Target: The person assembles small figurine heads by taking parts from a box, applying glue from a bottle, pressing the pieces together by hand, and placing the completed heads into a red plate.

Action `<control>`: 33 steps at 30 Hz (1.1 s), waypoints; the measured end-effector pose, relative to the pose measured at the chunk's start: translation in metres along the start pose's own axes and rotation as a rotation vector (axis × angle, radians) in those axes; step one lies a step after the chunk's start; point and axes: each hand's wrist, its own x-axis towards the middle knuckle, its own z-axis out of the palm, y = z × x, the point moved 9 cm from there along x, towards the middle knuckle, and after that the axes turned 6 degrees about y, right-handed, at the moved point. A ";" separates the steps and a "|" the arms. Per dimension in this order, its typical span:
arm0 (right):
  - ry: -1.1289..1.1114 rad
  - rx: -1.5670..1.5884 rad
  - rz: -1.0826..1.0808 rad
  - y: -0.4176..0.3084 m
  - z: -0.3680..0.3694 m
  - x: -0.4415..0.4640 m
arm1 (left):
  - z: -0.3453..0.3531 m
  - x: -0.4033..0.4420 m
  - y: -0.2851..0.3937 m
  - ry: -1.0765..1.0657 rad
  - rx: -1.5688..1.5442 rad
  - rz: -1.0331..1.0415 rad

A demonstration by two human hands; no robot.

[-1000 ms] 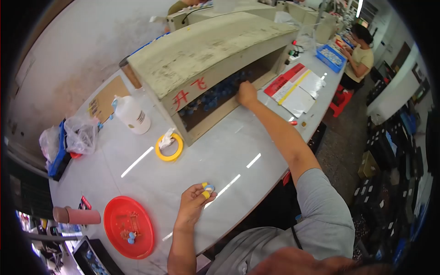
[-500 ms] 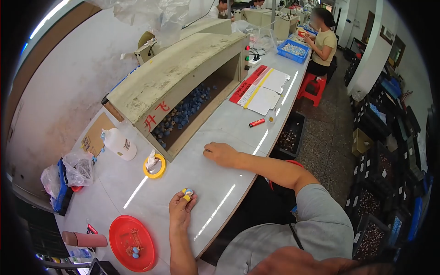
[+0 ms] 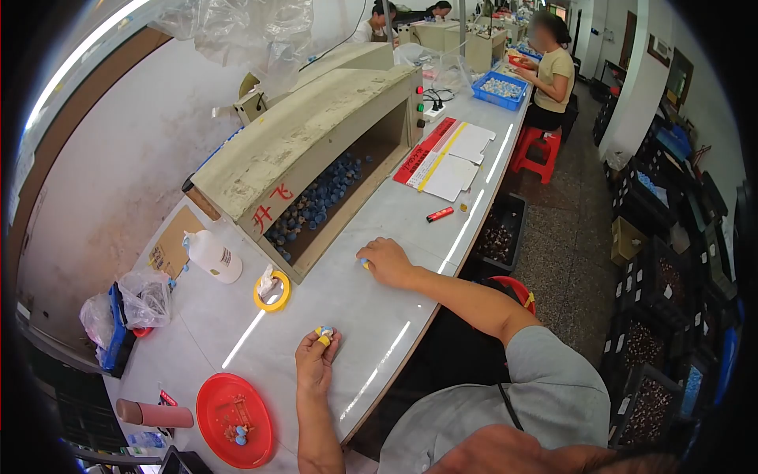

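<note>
My left hand (image 3: 316,363) is raised above the grey tabletop (image 3: 355,316), its thumb and fingers pinched round a small light-blue and white piece (image 3: 326,331). Yellow wrappings show at those fingertips. Farther forward, my right hand (image 3: 388,263) is at the table surface with its fingers curled in. A bit of blue and yellow shows at its fingertips; what it holds is mostly hidden. A red plate (image 3: 207,419) left of my left hand bears a few small blue pieces (image 3: 240,433) and brown crumbs.
A beige oven-like machine (image 3: 237,170) holds many blue pieces (image 3: 316,204). Around it are a white bottle (image 3: 217,257), yellow tape roll (image 3: 282,299), pink flask (image 3: 158,414), red lighter (image 3: 440,214) and cards (image 3: 452,178). A co-worker (image 3: 553,75) sits beyond a blue basket (image 3: 499,91).
My right hand has turned slightly, so blue and yellow now show at its fingertips. My left hand keeps its pinch. The whole view has shifted a little.
</note>
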 end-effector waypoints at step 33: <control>-0.163 1.107 0.392 -0.107 0.068 -0.053 | -0.011 0.010 -0.005 -0.046 -0.157 -0.054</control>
